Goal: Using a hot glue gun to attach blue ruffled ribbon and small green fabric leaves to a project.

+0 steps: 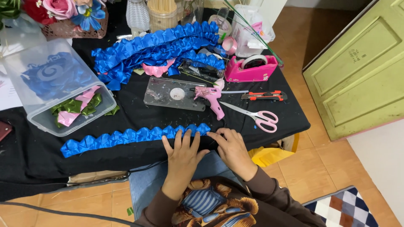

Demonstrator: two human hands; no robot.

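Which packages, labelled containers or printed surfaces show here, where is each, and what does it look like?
Clear plastic storage box: left on the table, tipped, with a blue swirl mark; holds green and pink ribbon pieces.
Pink tape dispenser: table's far right, blocky, with a tape roll.
Green door: right, panelled, with small dark print.
White plastic bag: behind the dispenser, crumpled.

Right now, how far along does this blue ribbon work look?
Done: several folded blue ribbon strips lie piled at the back of the black table. In hand: the left hand presses flat on the right end of another folded strip, and the right hand touches its tip. Left: loose green and pink ribbon pieces sit unused in the clear plastic box.
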